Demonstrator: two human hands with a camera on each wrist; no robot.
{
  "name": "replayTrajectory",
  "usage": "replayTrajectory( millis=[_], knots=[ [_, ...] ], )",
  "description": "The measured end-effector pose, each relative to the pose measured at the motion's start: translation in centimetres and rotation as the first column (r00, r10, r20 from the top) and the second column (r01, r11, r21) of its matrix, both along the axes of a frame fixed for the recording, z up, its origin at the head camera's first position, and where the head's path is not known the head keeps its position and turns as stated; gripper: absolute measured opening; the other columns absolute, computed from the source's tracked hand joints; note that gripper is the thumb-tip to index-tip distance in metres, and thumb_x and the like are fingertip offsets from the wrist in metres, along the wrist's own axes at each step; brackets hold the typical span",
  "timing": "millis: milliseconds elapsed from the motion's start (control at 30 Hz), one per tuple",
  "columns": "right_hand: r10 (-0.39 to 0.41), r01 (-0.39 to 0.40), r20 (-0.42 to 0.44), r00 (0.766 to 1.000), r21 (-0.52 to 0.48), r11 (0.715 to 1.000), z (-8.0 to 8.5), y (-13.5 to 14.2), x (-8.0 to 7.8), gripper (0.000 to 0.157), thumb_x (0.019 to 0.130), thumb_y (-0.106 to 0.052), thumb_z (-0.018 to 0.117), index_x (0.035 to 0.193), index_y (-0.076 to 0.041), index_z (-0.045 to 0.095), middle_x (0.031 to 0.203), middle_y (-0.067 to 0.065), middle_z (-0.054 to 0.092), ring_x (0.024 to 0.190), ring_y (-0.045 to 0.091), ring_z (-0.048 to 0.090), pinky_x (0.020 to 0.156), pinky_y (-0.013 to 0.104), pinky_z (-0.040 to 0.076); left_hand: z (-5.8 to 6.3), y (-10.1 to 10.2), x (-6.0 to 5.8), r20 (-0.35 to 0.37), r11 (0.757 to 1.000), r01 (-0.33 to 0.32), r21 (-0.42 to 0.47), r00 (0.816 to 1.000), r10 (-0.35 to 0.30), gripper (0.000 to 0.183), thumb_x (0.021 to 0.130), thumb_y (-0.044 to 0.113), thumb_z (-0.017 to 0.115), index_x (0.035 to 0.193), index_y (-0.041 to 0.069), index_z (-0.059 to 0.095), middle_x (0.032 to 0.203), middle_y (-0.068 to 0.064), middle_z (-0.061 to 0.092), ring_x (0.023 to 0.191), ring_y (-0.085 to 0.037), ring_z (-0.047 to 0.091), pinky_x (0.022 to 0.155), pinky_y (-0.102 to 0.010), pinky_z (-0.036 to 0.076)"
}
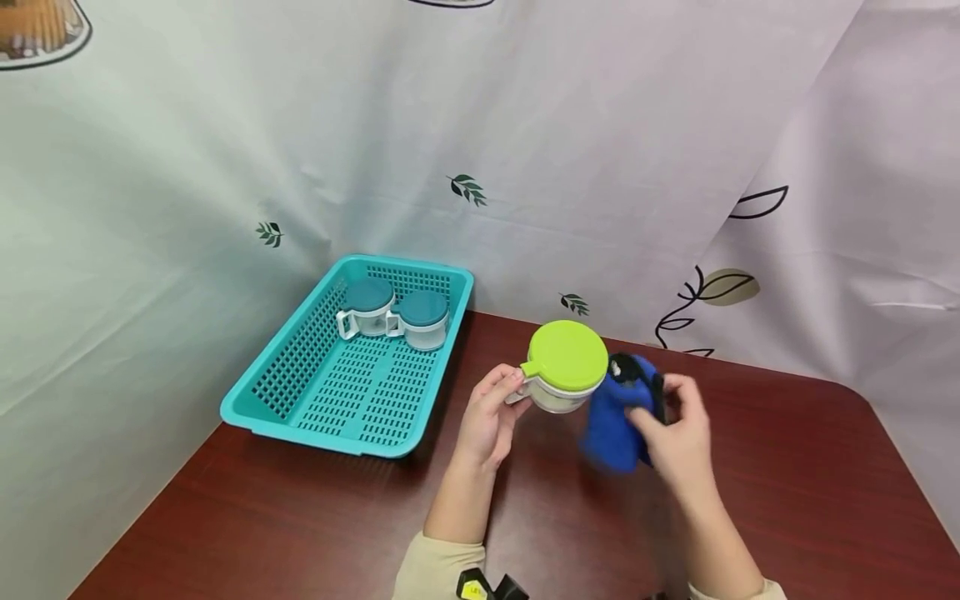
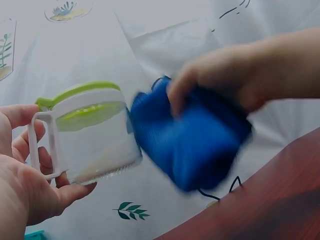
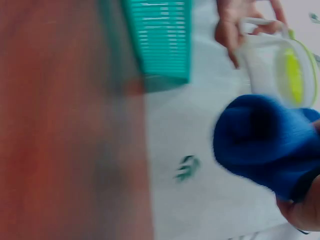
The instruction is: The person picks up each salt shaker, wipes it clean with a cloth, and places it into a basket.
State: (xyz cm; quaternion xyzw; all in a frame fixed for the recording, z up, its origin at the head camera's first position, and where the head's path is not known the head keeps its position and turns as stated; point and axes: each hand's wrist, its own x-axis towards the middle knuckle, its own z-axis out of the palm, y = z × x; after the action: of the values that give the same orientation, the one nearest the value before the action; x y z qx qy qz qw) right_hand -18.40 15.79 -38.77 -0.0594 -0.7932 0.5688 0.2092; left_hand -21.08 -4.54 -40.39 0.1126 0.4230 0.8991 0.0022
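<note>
My left hand [image 1: 487, 417] grips the white handle of a clear seasoning jar [image 2: 95, 140] with a bright green lid [image 1: 567, 356], lifted over the table. Some white contents show low inside the jar in the left wrist view. In my right hand [image 1: 678, 429] is a bunched blue cloth [image 1: 611, 425] with a black patch, pinched between thumb and fingers. The cloth [image 2: 190, 135] is right at the jar's side opposite the handle, blurred in the left wrist view.
A turquoise basket [image 1: 243, 408] stands at the back left of the dark red table [image 1: 300, 517]. Two jars with teal lids, one lid [image 1: 369, 294] left of the other lid [image 1: 423, 307], sit at its far end. A white patterned curtain [image 1: 562, 167] hangs behind.
</note>
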Motion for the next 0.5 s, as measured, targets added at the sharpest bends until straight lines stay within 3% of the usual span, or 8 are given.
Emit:
replayTrajectory(
  millis=[67, 133, 233, 333, 400, 500],
  knots=[
    [-0.044, 0.036, -0.076, 0.996, -0.104, 0.994, 0.8, 0.1, -0.2, 0.031, 0.079, 0.004, 0.066, 0.104, -0.008, 0.052, 0.094, 0.002, 0.053, 0.086, 0.013, 0.05, 0.07, 0.018, 0.041, -0.1, 0.1, 0.0, -0.009, 1.0, 0.016, 0.0, 1.0, -0.016, 0.024, 0.09, 0.007, 0.048, 0.072, 0.019, 0.061, 0.07, 0.005, 0.053, 0.076, -0.01, 0.051, 0.075, -0.033, 0.038],
    [-0.075, 0.058, -0.128, 0.989, -0.134, 0.989, 1.3, 0.0, -0.4, 0.032, 0.081, 0.001, 0.066, 0.108, -0.009, 0.053, 0.096, -0.001, 0.054, 0.089, 0.013, 0.05, 0.073, 0.017, 0.041, -0.1, 0.2, 0.0, -0.016, 1.0, 0.027, -0.01, 1.0, -0.027, 0.025, 0.089, 0.006, 0.049, 0.073, 0.019, 0.062, 0.07, 0.005, 0.053, 0.076, -0.01, 0.05, 0.075, -0.032, 0.038],
    [-0.085, 0.079, -0.105, 0.991, -0.063, 0.995, 0.8, -0.1, -0.8, 0.035, 0.085, -0.006, 0.064, 0.118, -0.01, 0.054, 0.099, -0.003, 0.053, 0.087, 0.011, 0.051, 0.072, 0.015, 0.042, -0.3, 0.3, 0.0, -0.029, 0.999, 0.036, -0.017, 0.999, -0.036, 0.026, 0.089, 0.005, 0.048, 0.073, 0.019, 0.062, 0.07, 0.005, 0.053, 0.076, -0.01, 0.05, 0.075, -0.032, 0.038],
    [-0.051, 0.05, -0.04, 0.998, -0.016, 0.999, -0.2, -0.3, -1.2, 0.041, 0.088, -0.012, 0.062, 0.127, -0.008, 0.05, 0.104, -0.002, 0.054, 0.088, 0.01, 0.052, 0.073, 0.014, 0.042, -0.3, 0.2, 0.1, -0.04, 0.999, 0.031, -0.019, 0.999, -0.032, 0.026, 0.089, 0.005, 0.048, 0.073, 0.019, 0.063, 0.071, 0.005, 0.054, 0.075, -0.01, 0.05, 0.074, -0.031, 0.038],
    [-0.035, 0.034, -0.018, 0.999, -0.062, 0.998, -0.3, -0.4, -1.3, 0.042, 0.089, -0.011, 0.061, 0.13, -0.008, 0.049, 0.107, 0.0, 0.054, 0.092, 0.009, 0.052, 0.075, 0.015, 0.041, -0.4, 0.3, 0.0, -0.042, 0.999, 0.033, -0.029, 0.999, -0.035, 0.026, 0.089, 0.005, 0.048, 0.073, 0.019, 0.063, 0.072, 0.005, 0.054, 0.075, -0.01, 0.051, 0.074, -0.031, 0.038],
    [-0.047, 0.036, -0.063, 0.997, -0.17, 0.985, 0.3, -0.2, -1.6, 0.043, 0.087, -0.009, 0.063, 0.129, -0.01, 0.052, 0.11, 0.001, 0.055, 0.096, 0.011, 0.052, 0.076, 0.015, 0.042, -0.5, 0.5, 0.0, -0.035, 0.998, 0.041, -0.056, 0.998, -0.043, 0.026, 0.089, 0.004, 0.049, 0.072, 0.02, 0.062, 0.072, 0.005, 0.053, 0.075, -0.01, 0.05, 0.073, -0.031, 0.039]
  ],
)
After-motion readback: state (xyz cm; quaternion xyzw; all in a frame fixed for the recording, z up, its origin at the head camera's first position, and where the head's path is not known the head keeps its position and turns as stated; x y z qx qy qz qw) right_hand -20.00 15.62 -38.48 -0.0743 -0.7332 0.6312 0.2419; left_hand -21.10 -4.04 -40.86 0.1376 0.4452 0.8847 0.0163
